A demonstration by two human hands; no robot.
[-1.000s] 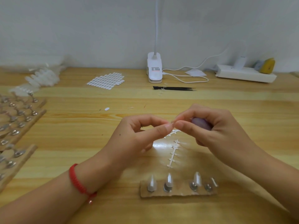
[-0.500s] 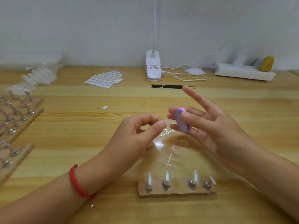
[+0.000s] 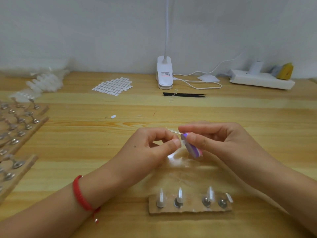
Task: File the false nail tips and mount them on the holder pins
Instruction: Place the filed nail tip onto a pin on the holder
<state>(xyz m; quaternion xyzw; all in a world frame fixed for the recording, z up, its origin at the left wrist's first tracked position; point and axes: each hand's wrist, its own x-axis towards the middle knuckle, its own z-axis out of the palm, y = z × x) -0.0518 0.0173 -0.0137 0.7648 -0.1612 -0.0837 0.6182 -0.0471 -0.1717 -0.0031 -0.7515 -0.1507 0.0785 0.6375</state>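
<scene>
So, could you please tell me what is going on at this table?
A person is filing a clear false nail tip: the left hand pinches it while the right hand holds a purple file against it. On the cardboard holder nearest them, three pins already carry tips; the fourth pin is unclear.

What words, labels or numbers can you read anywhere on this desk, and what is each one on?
Label on the white lamp clamp: dark print above a red stripe, too small and blurred to read.
Power strip: no readable marking.
No other text is visible.
</scene>
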